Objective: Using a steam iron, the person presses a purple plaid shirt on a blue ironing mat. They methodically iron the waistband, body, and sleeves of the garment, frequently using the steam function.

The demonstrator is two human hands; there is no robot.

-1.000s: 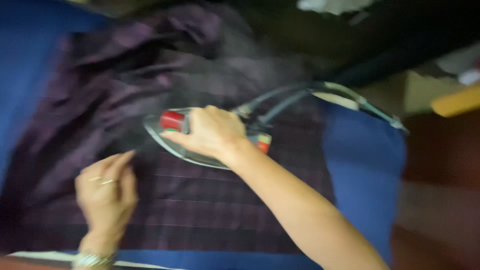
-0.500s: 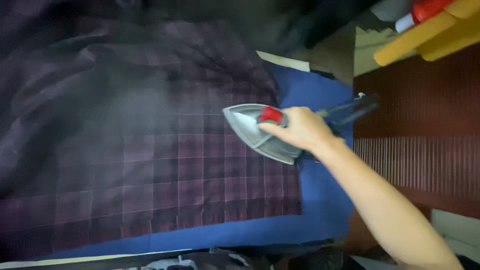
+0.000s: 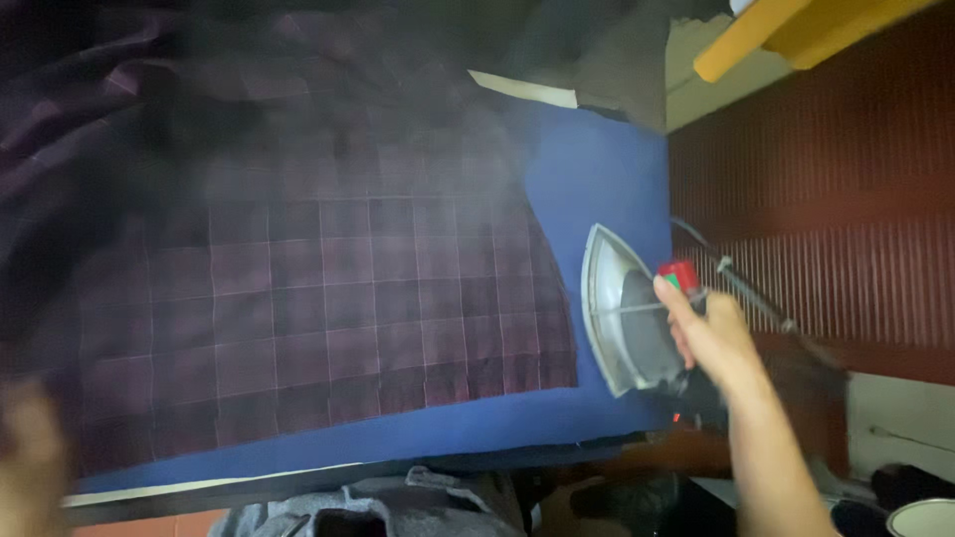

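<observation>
At board's right end | right hand (image 3: 711, 333) grasping iron (image 3: 622, 313) | left hand (image 3: 30, 462) blurred, grip unclear

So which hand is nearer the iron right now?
Right. The right hand grips the iron on the blue board's end; the left hand, blurred, sits at the far edge by the plaid cloth.

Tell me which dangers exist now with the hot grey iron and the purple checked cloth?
The right hand holds the grey steam iron at the far edge of the blue padded board; it might slip off. Its dark cord hangs beside the board and could snag. Steam drifts above the purple checked cloth and might scald.
</observation>
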